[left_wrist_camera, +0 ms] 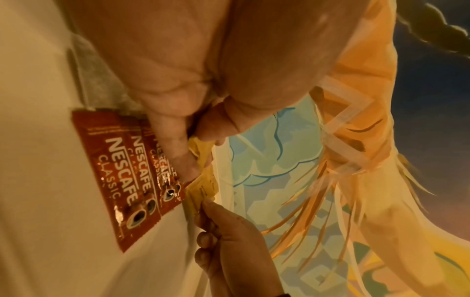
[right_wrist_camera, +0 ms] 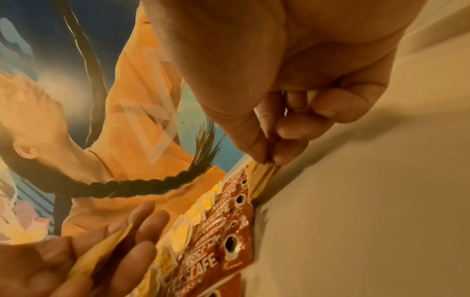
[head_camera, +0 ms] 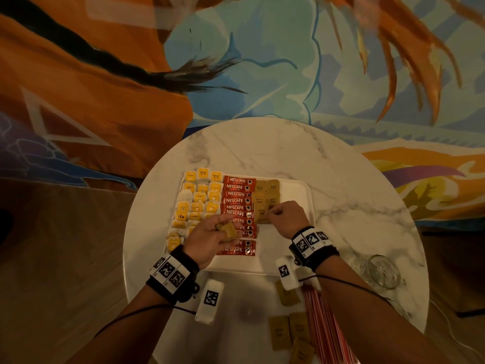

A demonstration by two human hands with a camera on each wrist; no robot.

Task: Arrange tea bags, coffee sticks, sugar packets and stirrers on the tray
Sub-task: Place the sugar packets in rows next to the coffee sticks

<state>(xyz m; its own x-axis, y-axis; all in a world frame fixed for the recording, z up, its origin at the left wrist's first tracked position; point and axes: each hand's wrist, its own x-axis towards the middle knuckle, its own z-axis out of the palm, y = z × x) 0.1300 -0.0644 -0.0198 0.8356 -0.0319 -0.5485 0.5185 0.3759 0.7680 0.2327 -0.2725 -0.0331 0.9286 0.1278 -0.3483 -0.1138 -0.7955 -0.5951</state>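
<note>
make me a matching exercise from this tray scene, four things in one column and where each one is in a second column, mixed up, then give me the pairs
Things
1. Yellow tea bags
2. Red Nescafe coffee sticks
3. Red-and-white striped stirrers
4. Clear glass mug

Places
A. On the marble table, near edge, right of the loose brown sugar packets
B. Middle column of the white tray
C. On the table right of the tray, beside the right forearm
D. Left column of the tray

Pairs: 1-D, 2-B, 3-A, 4-C
</note>
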